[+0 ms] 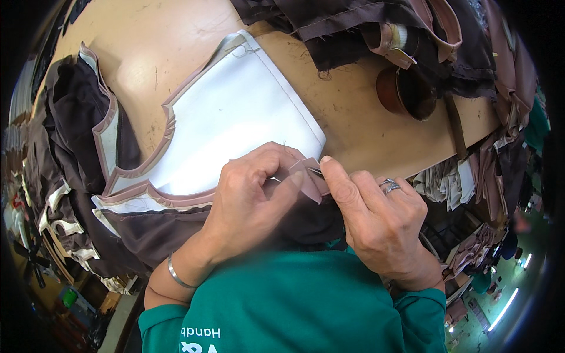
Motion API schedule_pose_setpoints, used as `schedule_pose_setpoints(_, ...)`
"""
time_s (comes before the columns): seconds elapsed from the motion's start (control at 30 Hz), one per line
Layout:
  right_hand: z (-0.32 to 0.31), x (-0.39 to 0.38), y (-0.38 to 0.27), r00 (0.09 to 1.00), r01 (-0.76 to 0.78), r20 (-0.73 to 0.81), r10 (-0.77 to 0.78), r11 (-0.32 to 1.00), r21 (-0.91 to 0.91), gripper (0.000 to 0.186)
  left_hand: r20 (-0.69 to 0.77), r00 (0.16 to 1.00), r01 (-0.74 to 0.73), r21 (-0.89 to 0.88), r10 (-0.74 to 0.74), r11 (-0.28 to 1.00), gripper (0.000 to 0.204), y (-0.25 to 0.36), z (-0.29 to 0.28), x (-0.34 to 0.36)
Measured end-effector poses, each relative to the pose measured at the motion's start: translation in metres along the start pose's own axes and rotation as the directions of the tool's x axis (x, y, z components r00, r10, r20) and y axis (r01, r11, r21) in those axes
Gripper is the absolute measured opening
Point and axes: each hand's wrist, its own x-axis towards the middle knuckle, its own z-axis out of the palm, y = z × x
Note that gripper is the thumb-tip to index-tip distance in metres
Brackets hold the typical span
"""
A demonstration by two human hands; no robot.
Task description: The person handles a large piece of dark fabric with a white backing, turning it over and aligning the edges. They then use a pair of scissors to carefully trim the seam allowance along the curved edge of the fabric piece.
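My left hand [253, 197] pinches a small dusty-pink fabric end [309, 187] at the front of a white panel [229, 106] with pink bound edges. My right hand [379, 229], with a ring on one finger, is closed on a slim metal tool [313, 169], largely hidden by its fingers, at that pink fabric. Dark brown fabric [153, 226] hangs under the panel and below both hands, toward my green-clad body.
A tan tabletop [141, 41] carries bunched dark pieces [76, 117] at left, a pile of brown fabric [329, 41] at back right and a round dark container [406, 94]. More fabric pieces [447, 182] hang beyond the table's right edge.
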Motion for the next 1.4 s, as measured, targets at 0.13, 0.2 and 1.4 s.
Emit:
schedule_pose_setpoints(0.13, 0.0, 0.0, 0.001, 1.0, 0.018, 0.015, -0.017, 1.0, -0.003, 0.037, 0.001, 0.999, -0.037, 0.024, 0.037, 0.999, 0.009, -0.003, 0.0, 0.0)
schedule_pose_setpoints(0.2, 0.006, -0.001, 0.002, 0.998, 0.034, -0.053, -0.037, 0.998, -0.055, 0.033, 0.004, 1.0, -0.016, 0.002, 0.016, 1.0, 0.01, -0.003, 0.001, 0.0)
schedule_pose_setpoints(1.4, 0.023, -0.006, 0.007, 0.974, 0.108, -0.187, -0.125, 0.989, -0.098, 0.031, -0.019, 0.997, 0.071, -0.221, -0.077, 0.973, 0.011, -0.003, 0.003, -0.003)
